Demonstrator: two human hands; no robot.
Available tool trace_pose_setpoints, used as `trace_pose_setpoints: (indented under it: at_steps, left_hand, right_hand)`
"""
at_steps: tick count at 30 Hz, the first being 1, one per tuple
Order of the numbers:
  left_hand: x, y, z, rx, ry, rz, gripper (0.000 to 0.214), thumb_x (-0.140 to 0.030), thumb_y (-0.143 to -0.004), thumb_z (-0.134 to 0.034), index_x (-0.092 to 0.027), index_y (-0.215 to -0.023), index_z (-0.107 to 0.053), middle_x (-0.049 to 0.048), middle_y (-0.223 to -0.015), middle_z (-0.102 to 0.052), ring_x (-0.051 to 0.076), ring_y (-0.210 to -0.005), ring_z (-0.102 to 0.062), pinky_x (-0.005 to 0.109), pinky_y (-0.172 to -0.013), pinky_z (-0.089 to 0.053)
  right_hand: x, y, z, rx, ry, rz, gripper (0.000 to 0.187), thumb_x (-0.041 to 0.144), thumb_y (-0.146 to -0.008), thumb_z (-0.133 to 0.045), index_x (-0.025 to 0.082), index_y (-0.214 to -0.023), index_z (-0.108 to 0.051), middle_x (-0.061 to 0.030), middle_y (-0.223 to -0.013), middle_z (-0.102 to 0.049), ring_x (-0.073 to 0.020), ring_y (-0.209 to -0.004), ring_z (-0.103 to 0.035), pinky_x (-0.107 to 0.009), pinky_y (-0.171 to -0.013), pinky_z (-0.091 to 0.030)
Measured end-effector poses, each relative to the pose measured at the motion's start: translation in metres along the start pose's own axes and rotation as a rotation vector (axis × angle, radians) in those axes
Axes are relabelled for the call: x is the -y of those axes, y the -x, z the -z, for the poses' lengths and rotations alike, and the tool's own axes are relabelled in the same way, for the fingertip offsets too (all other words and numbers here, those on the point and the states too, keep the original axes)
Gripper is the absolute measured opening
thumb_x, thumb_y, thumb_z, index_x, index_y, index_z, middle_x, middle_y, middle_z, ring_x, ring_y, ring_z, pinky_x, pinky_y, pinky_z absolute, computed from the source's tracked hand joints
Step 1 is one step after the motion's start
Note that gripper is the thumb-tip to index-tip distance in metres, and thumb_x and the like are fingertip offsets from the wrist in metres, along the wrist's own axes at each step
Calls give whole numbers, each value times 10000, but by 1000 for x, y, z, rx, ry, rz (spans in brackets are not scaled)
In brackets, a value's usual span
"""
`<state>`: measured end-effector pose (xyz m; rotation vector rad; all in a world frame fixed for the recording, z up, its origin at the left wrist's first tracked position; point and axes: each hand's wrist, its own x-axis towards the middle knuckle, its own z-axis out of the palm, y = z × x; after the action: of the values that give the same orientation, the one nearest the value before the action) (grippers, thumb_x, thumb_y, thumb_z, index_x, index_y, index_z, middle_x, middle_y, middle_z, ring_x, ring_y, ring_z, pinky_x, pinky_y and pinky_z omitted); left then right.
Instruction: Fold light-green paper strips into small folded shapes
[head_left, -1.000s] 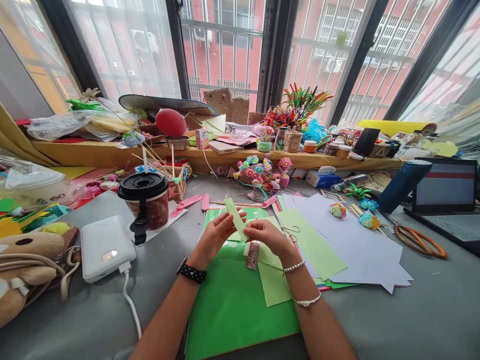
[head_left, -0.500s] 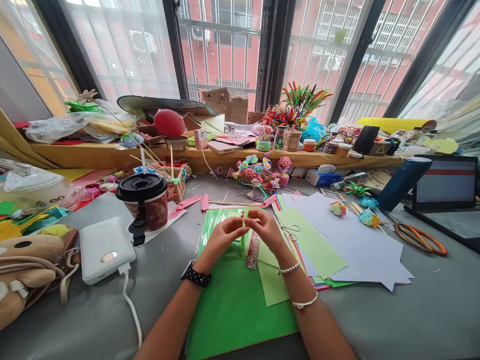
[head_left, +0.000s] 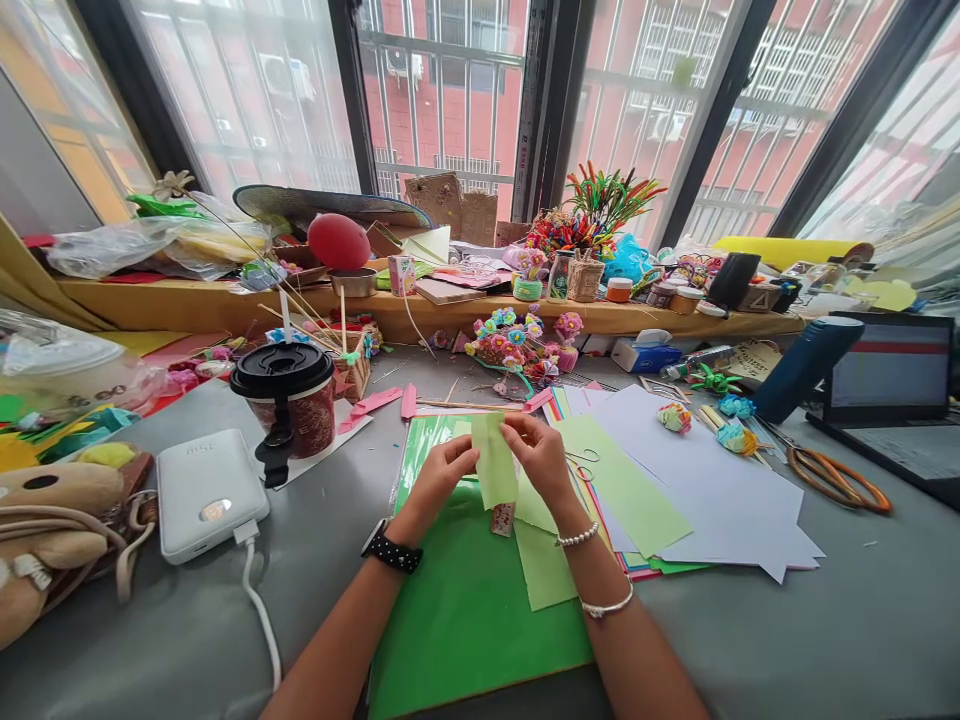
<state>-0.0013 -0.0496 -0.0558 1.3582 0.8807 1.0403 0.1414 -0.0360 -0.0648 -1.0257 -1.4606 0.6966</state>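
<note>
Both hands hold up a pale green paper strip [head_left: 495,462] over a bright green sheet [head_left: 465,610] on the grey table. My left hand [head_left: 444,474] pinches the strip's left edge near the top. My right hand [head_left: 541,452] pinches its upper right corner. The strip hangs flat, facing me. A small patterned ruler [head_left: 502,518] peeks out just below the strip. More pale green pieces [head_left: 547,565] lie under my right wrist.
A lidded coffee cup [head_left: 286,398] and a white power bank [head_left: 204,490] with cable sit at left. White and coloured paper sheets [head_left: 705,490], small scissors [head_left: 581,460], orange scissors [head_left: 836,478], a blue bottle [head_left: 806,365] and a laptop [head_left: 892,385] lie at right. Craft flowers crowd the windowsill.
The strip went from tilted up and away, to edge-on between the fingertips, to hanging flat and facing me. Both hands rose slightly and stayed close together.
</note>
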Motion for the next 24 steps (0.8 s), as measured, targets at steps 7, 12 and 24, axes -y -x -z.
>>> trace_pose_setpoints:
  at_steps: [7,12,24]
  left_hand:
    - [6,-4,1,-124,-126,-16,342,-370,-668,-525,-128,-906,-566,48,-800,-609,182,-750,-557,264,-636,-442]
    - [8,-3,2,-144,-219,-87,329,-370,-672,-526,-130,-894,-560,40,-753,-602,172,-708,-552,249,-612,-429]
    - [5,-1,0,-233,-309,-112,254,-383,-678,-514,-134,-718,-543,-64,-489,-368,72,-440,-337,185,-407,-265]
  right_hand:
    - [3,2,-4,21,132,103,156,225,-711,-500,162,-789,-619,-54,-751,-644,-149,-633,-580,-258,-574,-477]
    - [2,3,-6,9,219,104,200,239,-722,-483,156,-852,-610,-63,-712,-631,-154,-582,-562,-275,-554,-459]
    - [2,6,-4,136,476,317,343,184,-784,-402,252,-1104,-508,-66,-871,-581,-207,-824,-501,-325,-722,-398]
